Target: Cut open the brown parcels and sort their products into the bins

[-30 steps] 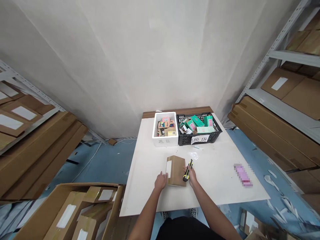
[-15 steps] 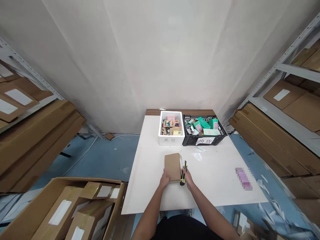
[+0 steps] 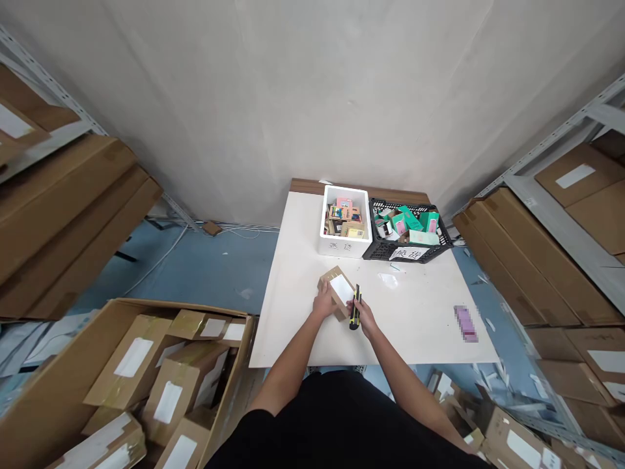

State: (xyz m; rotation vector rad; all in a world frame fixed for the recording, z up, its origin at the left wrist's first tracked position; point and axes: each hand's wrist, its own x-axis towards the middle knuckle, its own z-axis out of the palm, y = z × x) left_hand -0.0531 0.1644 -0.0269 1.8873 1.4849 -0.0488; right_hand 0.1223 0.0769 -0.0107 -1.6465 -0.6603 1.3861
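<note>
In front of the white bin (image 3: 344,247), the left hand (image 3: 323,302) grasps 1 small carton (image 3: 338,290), probably light, stiff, best held by opposite edges; the right hand (image 3: 364,314) clasps a cutter (image 3: 355,311).

Table (image 3: 420,326), white-topped, against a grey wall (image 3: 312,98); on it:
- Box (image 3: 340,306), small, brown, with white label (image 3: 341,287); left hand (image 3: 323,303) gripping its left side. Whether it rests flat or is slightly lifted is hard to tell.
- Knife (image 3: 355,309), black and yellow, gripped in right hand (image 3: 364,316), just beside the box's right side.
- White bin (image 3: 344,247), handwritten front, filled with small packets (image 3: 347,221).
- Black crate (image 3: 379,252), just right of the bin, with green and white cartons (image 3: 411,218) and a handwritten sign (image 3: 411,253).
- Purple item (image 3: 466,324), pixelated, near the table's right edge.

Floor, lower left: large open carton (image 3: 51,391) of labelled parcels (image 3: 183,384).

Either side: shelving (image 3: 551,225) with brown cardboard boxes (image 3: 576,172).
</note>
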